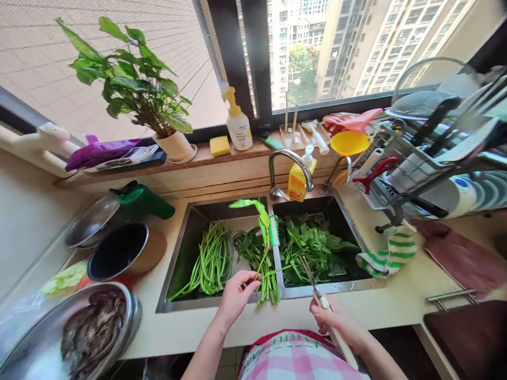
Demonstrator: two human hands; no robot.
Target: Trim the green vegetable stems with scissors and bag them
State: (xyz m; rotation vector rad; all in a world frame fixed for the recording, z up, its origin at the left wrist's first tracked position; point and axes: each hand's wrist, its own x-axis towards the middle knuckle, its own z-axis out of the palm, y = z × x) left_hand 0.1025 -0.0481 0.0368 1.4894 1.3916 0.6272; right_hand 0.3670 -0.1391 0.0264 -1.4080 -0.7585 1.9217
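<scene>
My left hand (240, 290) pinches the lower part of a long leafy green stem (263, 227), whose leaves rise over the sink divider. In my right hand (336, 316) are scissors (312, 277) with cream handles, their narrow metal blades pointing up toward the sink. Beneath the held stem, a bunch of leafy greens (268, 287) lies along the left side of the divider, cut ends toward me. Bare green stalks (212, 258) are piled in the left basin. Loose leaves (312, 243) fill much of the right basin.
The double sink (162, 305) has a curved faucet (291, 153) behind it. A black-lined pot (119, 250) and a metal bowl (132, 316) with dark brown pieces stand left. At right are a striped cloth (400, 250) and a loaded dish rack (420, 174). A potted plant (174, 145) sits on the sill.
</scene>
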